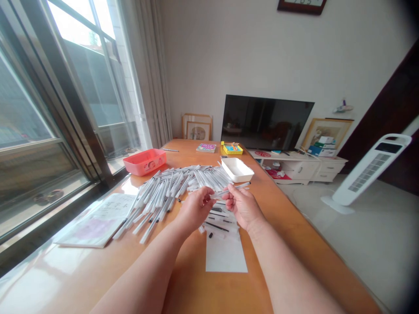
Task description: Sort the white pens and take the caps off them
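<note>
A pale translucent pen (241, 186) with a dark right end is held between my two hands above the table. My right hand (241, 204) pinches it between thumb and fingers. The fingers of my left hand (198, 205) close around its left end, so that tip is hidden. Beneath my hands, several thin black refills (216, 226) and clear tubes lie across a white sheet of paper (226, 257). A small black cap (210, 235) rests on the paper. Beyond and to the left spreads a large pile of similar pens (166, 187).
A red plastic basket (144, 163) stands at the table's left edge, and a white tray (236, 169) behind my right hand. A booklet (98, 220) lies at left. Farther back are a colourful book (206, 148) and a yellow box (231, 150). The wooden table (294, 257) ends at right.
</note>
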